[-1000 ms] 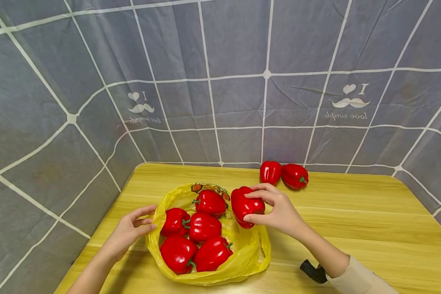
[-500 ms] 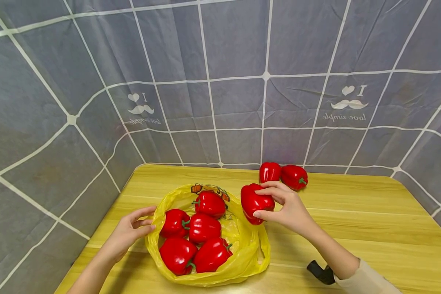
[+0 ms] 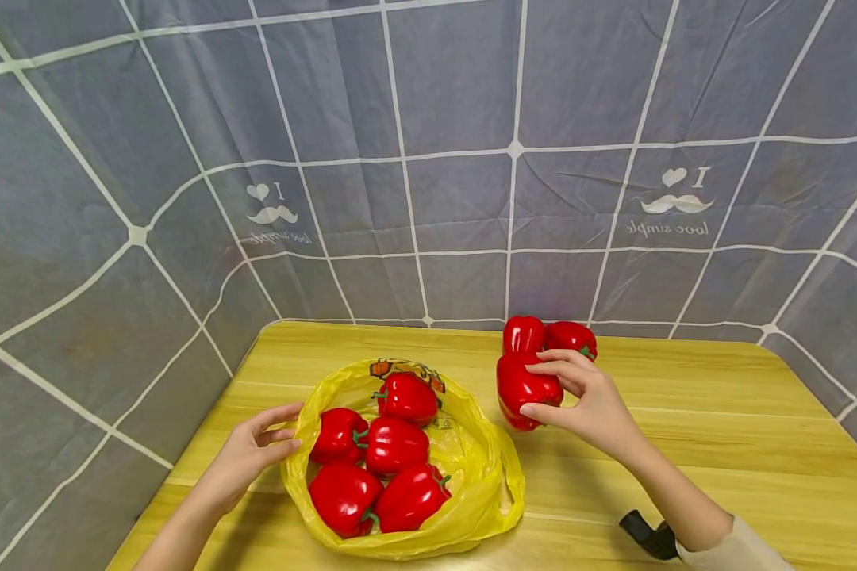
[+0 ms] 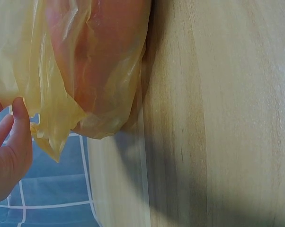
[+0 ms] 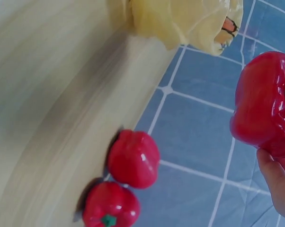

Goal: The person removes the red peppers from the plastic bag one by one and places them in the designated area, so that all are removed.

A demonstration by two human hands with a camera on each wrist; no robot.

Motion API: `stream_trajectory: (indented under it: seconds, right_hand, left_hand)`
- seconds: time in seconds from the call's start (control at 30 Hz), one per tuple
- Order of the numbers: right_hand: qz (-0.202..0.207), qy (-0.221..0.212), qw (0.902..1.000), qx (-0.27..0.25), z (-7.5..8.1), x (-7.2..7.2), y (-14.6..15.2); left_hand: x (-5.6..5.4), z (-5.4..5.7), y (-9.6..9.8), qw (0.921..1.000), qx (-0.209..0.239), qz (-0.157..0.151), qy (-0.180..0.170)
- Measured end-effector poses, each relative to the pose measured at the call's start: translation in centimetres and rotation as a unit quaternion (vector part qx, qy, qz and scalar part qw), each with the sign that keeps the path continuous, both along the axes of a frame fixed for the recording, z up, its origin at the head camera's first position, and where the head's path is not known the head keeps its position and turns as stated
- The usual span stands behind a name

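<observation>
My right hand (image 3: 591, 404) grips a red bell pepper (image 3: 527, 390) between thumb and fingers, held up off the table to the right of a yellow plastic bag (image 3: 482, 507). In the right wrist view, the held bell pepper (image 5: 263, 101) shows a bit of green stem at the frame's edge. The bag stands with its mouth wide, and several red bell peppers (image 3: 397, 446) lie inside. At the bag's left rim, my left hand (image 3: 246, 456) pinches the thin plastic; the left wrist view shows thumb and fingers (image 4: 20, 118) at the bag's edge.
Two more red bell peppers (image 3: 524, 335) sit side by side at the back of the wooden table (image 3: 721, 412), by the grey checked cloth (image 3: 464, 198). A small black object (image 3: 648, 536) lies beside the right forearm, partly hidden by the sleeve.
My right hand has carried the bell pepper to the right, from above the bag's right rim to beside the bag. The left hand stays at the bag's rim.
</observation>
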State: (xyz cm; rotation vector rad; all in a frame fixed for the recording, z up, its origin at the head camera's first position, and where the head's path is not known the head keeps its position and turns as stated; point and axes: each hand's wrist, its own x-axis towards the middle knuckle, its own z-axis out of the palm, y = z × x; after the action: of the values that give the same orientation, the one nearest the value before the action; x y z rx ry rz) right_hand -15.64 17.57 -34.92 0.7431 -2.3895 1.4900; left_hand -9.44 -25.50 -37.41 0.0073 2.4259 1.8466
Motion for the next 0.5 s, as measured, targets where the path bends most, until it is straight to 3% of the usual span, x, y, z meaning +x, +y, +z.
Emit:
stream_trajectory:
  seconds: [0.5]
  right_hand:
    - [-0.049,-0.007,0.9986,0.016,-0.9,0.3,2.4]
  left_hand:
    - [0.0,-0.3,-0.2,1.0,-0.006,-0.002,0.007]
